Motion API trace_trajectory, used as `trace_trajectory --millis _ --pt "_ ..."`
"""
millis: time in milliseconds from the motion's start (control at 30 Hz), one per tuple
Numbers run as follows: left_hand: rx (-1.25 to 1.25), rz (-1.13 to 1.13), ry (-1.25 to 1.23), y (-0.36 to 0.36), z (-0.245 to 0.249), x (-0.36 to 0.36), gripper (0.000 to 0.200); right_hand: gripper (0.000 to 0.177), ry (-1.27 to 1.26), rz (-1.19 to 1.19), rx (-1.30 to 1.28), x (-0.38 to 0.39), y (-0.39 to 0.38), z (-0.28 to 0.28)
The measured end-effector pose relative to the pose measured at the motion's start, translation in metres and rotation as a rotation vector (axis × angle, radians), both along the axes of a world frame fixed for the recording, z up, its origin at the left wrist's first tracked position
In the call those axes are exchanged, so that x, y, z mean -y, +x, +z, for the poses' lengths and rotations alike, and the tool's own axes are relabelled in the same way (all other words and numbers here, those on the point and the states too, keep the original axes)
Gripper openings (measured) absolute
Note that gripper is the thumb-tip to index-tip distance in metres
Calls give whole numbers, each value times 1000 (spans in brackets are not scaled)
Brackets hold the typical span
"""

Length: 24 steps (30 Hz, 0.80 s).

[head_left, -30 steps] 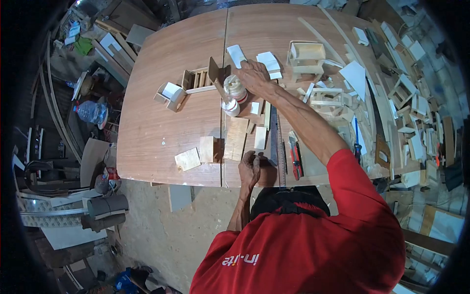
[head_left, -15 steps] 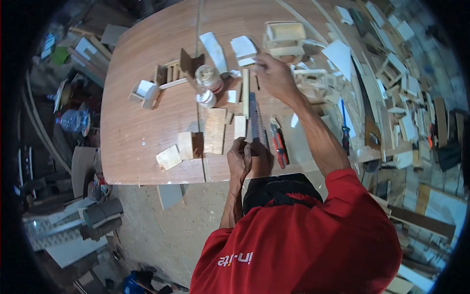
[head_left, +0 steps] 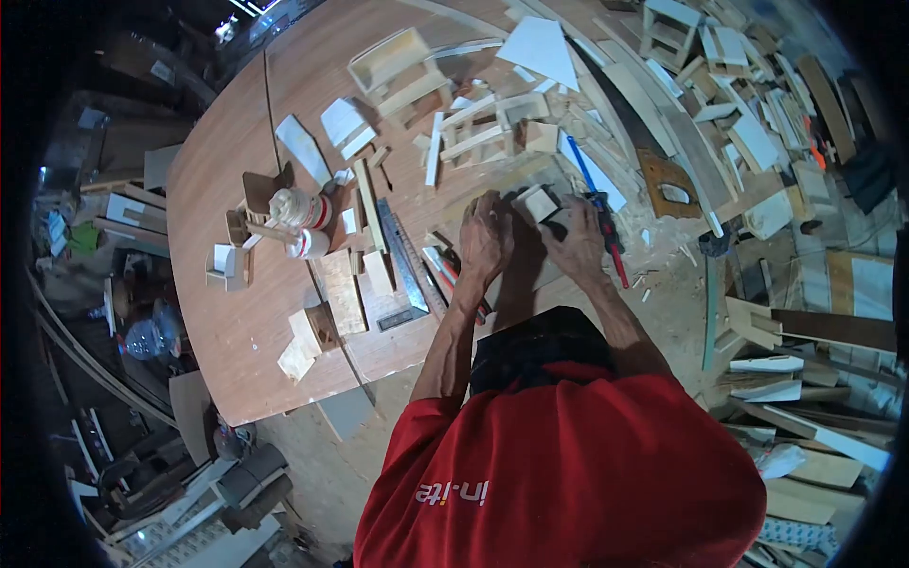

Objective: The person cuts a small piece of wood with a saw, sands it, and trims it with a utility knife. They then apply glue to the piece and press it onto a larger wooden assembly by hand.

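Observation:
A small pale wooden block [head_left: 536, 204] sits tilted between my hands over the table's right part. My right hand [head_left: 578, 239] is beside it, thumb and fingertips at its near right edges, seemingly pinching it. To the block's left, my left hand [head_left: 486, 237] rests palm down with its fingers stretched forward, apart from the block. A red utility knife [head_left: 447, 270] lies partly hidden by my left forearm. Left of that is a metal try square [head_left: 402, 265]. Just right of my right hand lies a screwdriver [head_left: 585, 170] with a blue shaft.
Small wooden frames [head_left: 476, 133] and an open wooden box [head_left: 393, 62] stand ahead. Glue jars [head_left: 301, 208], wood strips [head_left: 367, 204] and flat pieces [head_left: 343, 289] lie on the left. A handsaw's wooden handle [head_left: 669, 185] is at the right edge, beside heaped offcuts [head_left: 748, 133].
My view has turned to the right. My right hand has come back from the far pieces to the small block, and my left hand has left the wood strip near the try square.

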<state>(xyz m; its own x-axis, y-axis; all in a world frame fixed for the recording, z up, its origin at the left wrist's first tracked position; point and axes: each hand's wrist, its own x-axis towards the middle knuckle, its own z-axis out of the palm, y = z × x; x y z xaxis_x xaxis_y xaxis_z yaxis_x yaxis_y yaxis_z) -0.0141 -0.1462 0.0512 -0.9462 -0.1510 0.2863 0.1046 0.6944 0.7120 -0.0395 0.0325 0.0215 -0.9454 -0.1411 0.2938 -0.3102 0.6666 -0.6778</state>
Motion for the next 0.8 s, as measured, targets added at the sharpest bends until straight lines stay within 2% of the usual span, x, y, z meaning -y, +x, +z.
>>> trace_trajectory --millis 33,167,267,333,467,533,800 --pt "80 -9 3 -8 4 -7 33 62 98 34 12 1 -2 1" --pt "107 -2 -78 -28 3 -23 31 71 82 130 47 -1 -6 7" --pt "136 -53 -172 -35 -3 -24 31 70 62 123 99 0 -5 15" --pt "245 -71 -198 -38 -2 -26 30 70 51 118 108 -2 -3 13" --pt "291 -38 -230 -40 -8 -27 28 65 134 148 130 -3 -3 5" --pt "178 -73 -191 -43 -11 -28 26 62 146 136 98 -4 -2 10" --pt "146 -103 -255 -45 -8 -27 31 62 153 122 81 -6 -3 5"
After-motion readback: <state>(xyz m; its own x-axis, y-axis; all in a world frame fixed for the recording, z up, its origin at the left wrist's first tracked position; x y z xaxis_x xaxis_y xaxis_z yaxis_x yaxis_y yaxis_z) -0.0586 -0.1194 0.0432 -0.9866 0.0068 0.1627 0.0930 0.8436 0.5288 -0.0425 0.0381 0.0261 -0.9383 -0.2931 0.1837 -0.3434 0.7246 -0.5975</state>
